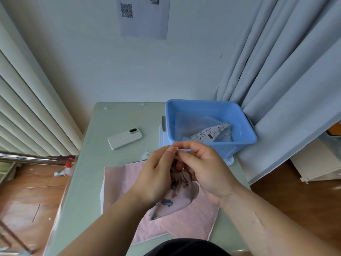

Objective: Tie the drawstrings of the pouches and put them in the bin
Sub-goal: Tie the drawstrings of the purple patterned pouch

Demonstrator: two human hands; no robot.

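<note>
A pink pouch with cartoon prints [173,202] hangs gathered at its top between my hands, above the table's middle. My left hand [156,174] and my right hand [204,167] meet over its cinched neck, fingertips pinching the thin drawstring [176,149]. Most of the string is hidden by my fingers. A blue plastic bin [210,137] stands at the back right of the table. A white pouch with animal prints [208,134] lies inside it, on top of other pale pouches.
Flat pink pouches [118,183] lie stacked under my hands on the pale green table [92,163]. A white phone [125,138] rests left of the bin. Grey curtains hang at the right, and a spray bottle [65,169] lies on the floor at the left.
</note>
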